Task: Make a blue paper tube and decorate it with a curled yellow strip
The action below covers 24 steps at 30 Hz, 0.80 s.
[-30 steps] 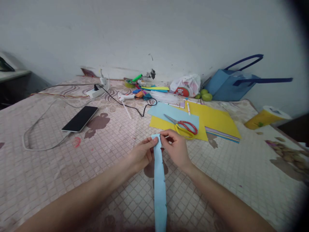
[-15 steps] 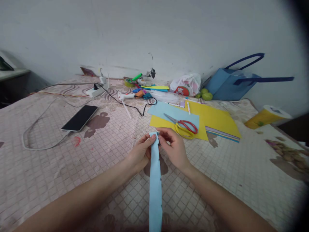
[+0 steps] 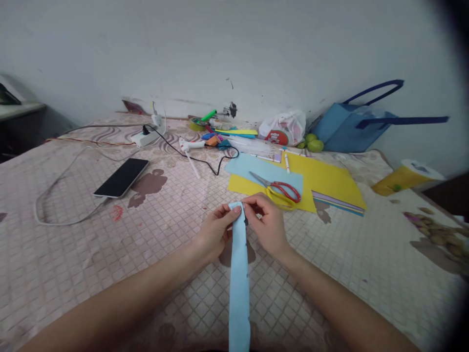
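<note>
A long light-blue paper strip [image 3: 239, 278] runs from between my hands down to the bottom edge of the view, with small dark marks along its right side. My left hand [image 3: 216, 230] is closed on the strip's far end, thumb lying on top. On the other side, my right hand [image 3: 266, 224] pinches the right edge of that same end between thumb and fingers. Beyond my right hand, scissors [image 3: 285, 191] with red and yellow handles rest on a light-blue sheet [image 3: 238, 165] and a yellow sheet [image 3: 242, 185].
A phone [image 3: 122, 177] on a white cable lies to the left. Toward the wall are a power strip [image 3: 144, 138], a glue gun [image 3: 191, 145], a plastic bag [image 3: 284, 128] and green fruit [image 3: 314, 143]. More yellow sheets [image 3: 330, 178], a blue bag [image 3: 348, 128] and a yellow roll [image 3: 397, 180] stand right.
The strip's far end has shifted slightly right and lies flatter, its top edge now straighter. My right hand's fingers have moved a little to the right along with it.
</note>
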Tool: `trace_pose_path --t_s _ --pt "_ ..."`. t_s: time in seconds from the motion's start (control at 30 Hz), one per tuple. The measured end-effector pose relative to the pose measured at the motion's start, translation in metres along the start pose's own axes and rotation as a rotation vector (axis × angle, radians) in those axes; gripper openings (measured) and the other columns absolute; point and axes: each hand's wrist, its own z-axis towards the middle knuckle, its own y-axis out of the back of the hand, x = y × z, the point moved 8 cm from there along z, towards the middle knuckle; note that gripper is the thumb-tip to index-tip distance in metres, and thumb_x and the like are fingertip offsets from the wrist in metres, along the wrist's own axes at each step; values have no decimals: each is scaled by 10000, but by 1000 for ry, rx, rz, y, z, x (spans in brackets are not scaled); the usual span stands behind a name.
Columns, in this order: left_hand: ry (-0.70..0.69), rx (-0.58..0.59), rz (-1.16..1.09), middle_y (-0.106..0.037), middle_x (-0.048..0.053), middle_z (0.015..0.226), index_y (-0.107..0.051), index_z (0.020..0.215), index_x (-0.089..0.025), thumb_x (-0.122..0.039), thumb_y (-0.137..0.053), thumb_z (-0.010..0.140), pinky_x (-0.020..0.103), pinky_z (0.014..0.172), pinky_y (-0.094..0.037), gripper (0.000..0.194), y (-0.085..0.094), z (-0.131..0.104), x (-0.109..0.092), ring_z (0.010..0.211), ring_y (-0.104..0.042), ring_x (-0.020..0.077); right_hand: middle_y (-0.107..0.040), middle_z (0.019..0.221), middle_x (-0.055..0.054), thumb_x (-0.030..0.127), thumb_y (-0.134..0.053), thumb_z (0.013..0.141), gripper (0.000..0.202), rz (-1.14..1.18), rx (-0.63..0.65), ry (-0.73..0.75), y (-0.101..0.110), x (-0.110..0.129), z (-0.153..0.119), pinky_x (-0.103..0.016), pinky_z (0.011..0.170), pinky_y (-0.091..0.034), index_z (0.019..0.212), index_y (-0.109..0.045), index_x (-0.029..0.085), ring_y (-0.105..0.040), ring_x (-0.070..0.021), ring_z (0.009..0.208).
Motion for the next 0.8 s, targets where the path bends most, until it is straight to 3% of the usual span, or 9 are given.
trace_pose_path --t_s 0.2,0.4,0.6,0.8 --pt "-80 -52 17 -580 -39 680 -548 736 -157 -257 -784 606 180 527 -410 288 6 -1 -4 573 -534 60 -603 843 -36 276 -578 808 98 90 36 -58 -4 -5 -1 -268 628 -504 855 -623 202 -581 -150 778" --pt "-131 -46 107 -564 -32 693 -531 754 -160 -288 -753 646 181 526 -405 278 5 -2 -9 598 -538 72 -600 806 -25 247 -570 812 64 77 30 -58 -4 -6 -1 -272 639 -498 816 -617 206 -580 -145 757" --pt "-154 97 204 -597 7 828 -589 882 -162 -314 -709 697 248 619 -484 268 -7 -5 -10 690 -562 106 -585 742 -12 244 -513 845 127 2 -10 -41 1 -7 1 -276 633 -452 754 -591 202 -552 -141 717" --pt "-186 18 303 -583 -4 729 -585 771 -150 -314 -714 677 218 560 -452 228 -1 -5 -17 624 -541 96 -604 727 -22 355 -442 886 261 134 68 -146 -1 -19 5 -271 612 -467 765 -603 189 -563 -135 666"
